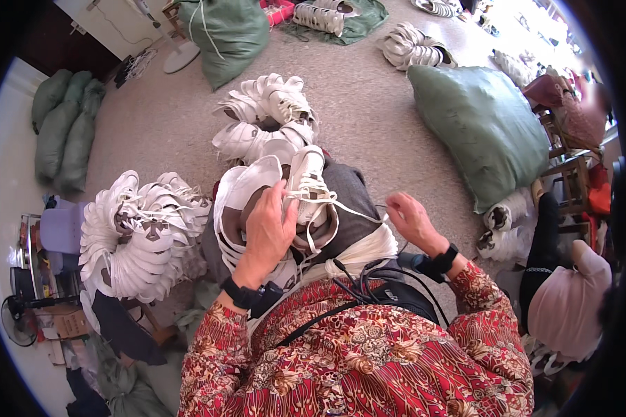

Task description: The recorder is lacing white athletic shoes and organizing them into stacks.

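While L hand (268, 226) lies along side of white shoe (306, 167) at frame ctr, fingers close tog., can't tell if gripping, R hand (414, 221) sits apart, rt of ctr, fingers curled; white lace (355, 210) runs from shoe twd it, can't tell if pinched. Bundle of white laces (372, 249) just below, on lap. Green sack (476, 132) upper rt, bulging, contents hidden; ditto tall sack (226, 42) top ctr & stacked sacks (66, 132) upper left. Purple bin (61, 233) near left edge, contents unclear. Red basket (278, 11) top ctr, contents too small to tell.
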A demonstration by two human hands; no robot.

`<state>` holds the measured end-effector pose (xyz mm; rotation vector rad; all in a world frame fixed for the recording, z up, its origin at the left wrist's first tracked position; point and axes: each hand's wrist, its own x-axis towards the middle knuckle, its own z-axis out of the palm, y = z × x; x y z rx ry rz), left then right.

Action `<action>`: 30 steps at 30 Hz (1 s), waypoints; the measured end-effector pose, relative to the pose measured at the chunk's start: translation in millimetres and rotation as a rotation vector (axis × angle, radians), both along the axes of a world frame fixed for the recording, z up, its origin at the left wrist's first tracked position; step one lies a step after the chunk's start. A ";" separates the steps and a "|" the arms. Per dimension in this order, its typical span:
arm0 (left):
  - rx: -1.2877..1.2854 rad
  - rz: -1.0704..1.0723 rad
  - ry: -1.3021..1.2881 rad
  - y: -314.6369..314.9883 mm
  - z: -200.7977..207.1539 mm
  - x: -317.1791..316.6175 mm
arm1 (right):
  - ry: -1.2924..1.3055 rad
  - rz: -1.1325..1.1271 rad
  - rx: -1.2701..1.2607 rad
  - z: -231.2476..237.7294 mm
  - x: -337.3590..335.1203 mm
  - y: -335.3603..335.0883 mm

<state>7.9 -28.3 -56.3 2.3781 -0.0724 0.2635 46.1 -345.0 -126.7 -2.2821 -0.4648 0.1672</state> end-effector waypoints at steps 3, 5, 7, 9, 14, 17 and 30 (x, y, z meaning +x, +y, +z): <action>0.052 -0.056 -0.046 4.3 -1.7 14.9 | -0.104 -0.011 0.176 12.1 10.0 44.7; 0.031 -0.070 -0.060 5.4 -0.2 19.6 | -0.240 0.129 0.238 6.3 13.0 67.6; 0.006 -0.093 -0.074 4.4 -2.5 22.3 | -0.269 0.163 0.208 9.3 12.9 83.8; -0.145 -0.059 -0.058 4.3 -7.0 20.5 | -0.297 0.200 0.178 14.2 11.6 88.1; -0.198 -0.030 0.007 4.4 -10.5 22.3 | -0.139 0.234 0.174 15.7 14.5 80.6; -0.151 -0.069 0.002 6.6 -13.9 24.0 | 0.053 0.244 0.218 27.1 14.9 59.2; 0.549 -0.308 -0.238 -26.4 -0.8 2.6 | 0.356 0.125 0.497 36.9 9.3 43.4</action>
